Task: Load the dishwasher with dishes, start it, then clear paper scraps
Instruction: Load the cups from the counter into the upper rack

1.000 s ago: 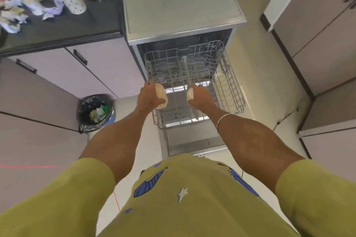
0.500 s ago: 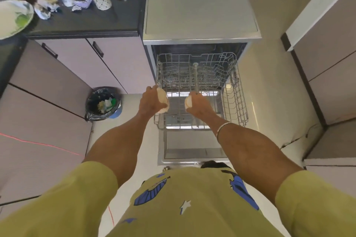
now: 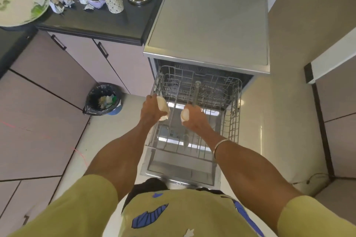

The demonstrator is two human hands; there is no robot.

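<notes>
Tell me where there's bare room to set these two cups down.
Free: the rack, with no dishes showing, and the dishwasher top. The counter is bare only along its front edge; behind that it is crowded with plates and paper scraps.

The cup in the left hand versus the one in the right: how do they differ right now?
The left cup shows its long side, with much of it visible past the left hand; the right cup shows only a rounded end, mostly covered by the right hand. Both are cream, each gripped above the pulled-out dishwasher rack.

Rack [image 3: 234, 113] pulled out over open door [image 3: 181, 167], bin [image 3: 104, 100] to its left, plates [image 3: 21, 7] on counter [image 3: 107, 23] behind.
</notes>
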